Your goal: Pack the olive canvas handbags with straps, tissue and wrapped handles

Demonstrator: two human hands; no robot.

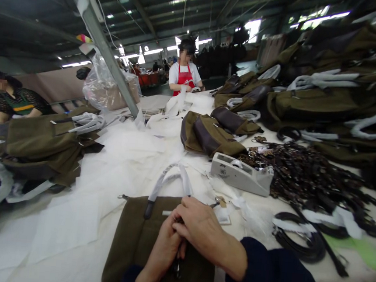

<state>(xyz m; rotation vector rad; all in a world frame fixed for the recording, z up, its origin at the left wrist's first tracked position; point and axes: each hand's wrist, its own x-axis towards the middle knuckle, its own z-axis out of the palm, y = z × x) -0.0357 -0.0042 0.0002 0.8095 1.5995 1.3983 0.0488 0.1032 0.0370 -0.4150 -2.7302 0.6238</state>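
Observation:
An olive green bag (133,237) lies in front of me, its looped handle (186,180) wrapped in white material and standing up at the top. Over the bag's right half, my left hand (166,240) and my right hand (200,225) meet with fingers bent together. Both sets of fingers pinch something small and dark, mostly hidden between them. A dark strap piece with a metal clasp (177,268) hangs below my left hand.
A grey tape dispenser (241,174) stands beyond my right hand, near a heap of dark straps (306,173). Olive bags (43,141) lie left, more at right. White sheets (69,222) cover the table's left. A person in a red apron (185,75) stands opposite; another sits left.

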